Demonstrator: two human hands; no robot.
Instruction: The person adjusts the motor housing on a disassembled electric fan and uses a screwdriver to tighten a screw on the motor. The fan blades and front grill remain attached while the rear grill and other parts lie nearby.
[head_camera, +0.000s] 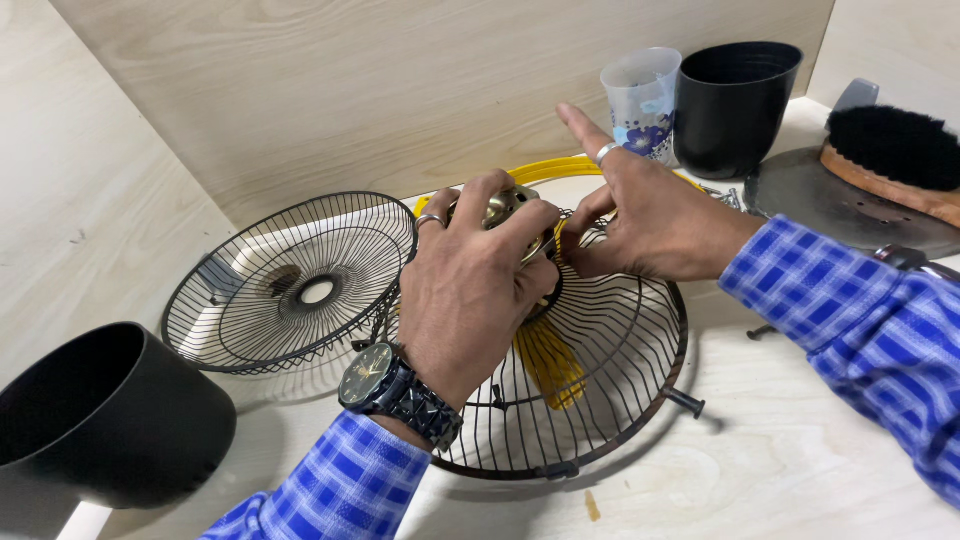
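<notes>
The left hand (470, 290) clasps a brassy round fan motor hub (503, 207), steadying it over a dark wire fan guard (600, 400) mid-worktop. The right hand (650, 220) pinches beside it, forefinger outstretched. A second wire guard (290, 285) leans against the back wall.

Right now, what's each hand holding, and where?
Left hand grips the brass-coloured motor hub at the wire fan guard's centre, from above. Right hand pinches beside it.
</notes>
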